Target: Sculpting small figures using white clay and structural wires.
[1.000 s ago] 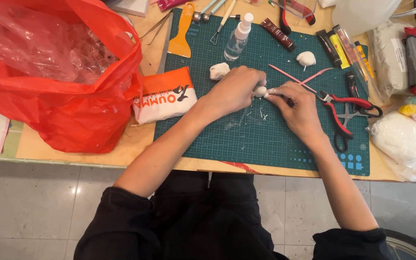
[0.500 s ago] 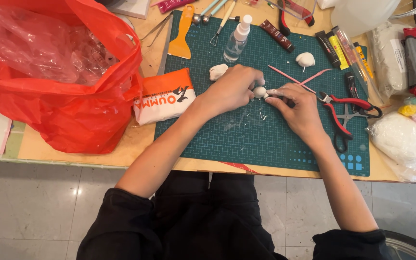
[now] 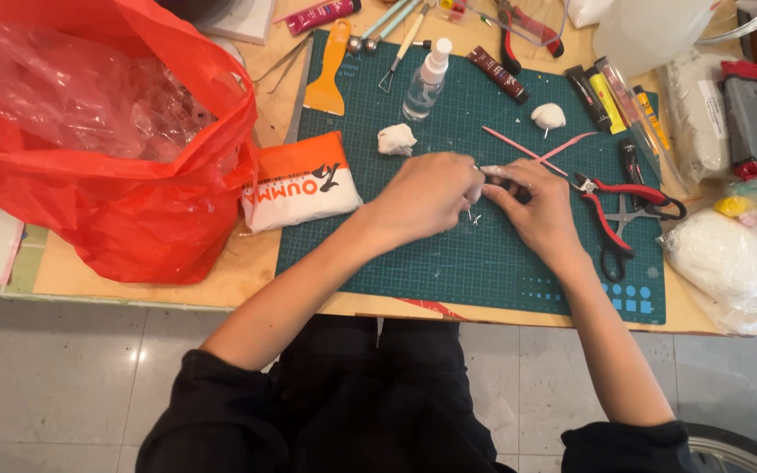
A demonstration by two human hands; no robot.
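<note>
white piece: pinched between left hand and right hand (mostly hidden)
pliers: just right of hands
clay lump: just beyond

A small white lump, soft-looking like modelling clay, sits pinched between the fingertips of both hands, over the far middle of the green cutting mat. Most of it is hidden by fingers. A thin dark tool lies nearly level at its right side, its tip touching the lump
</note>
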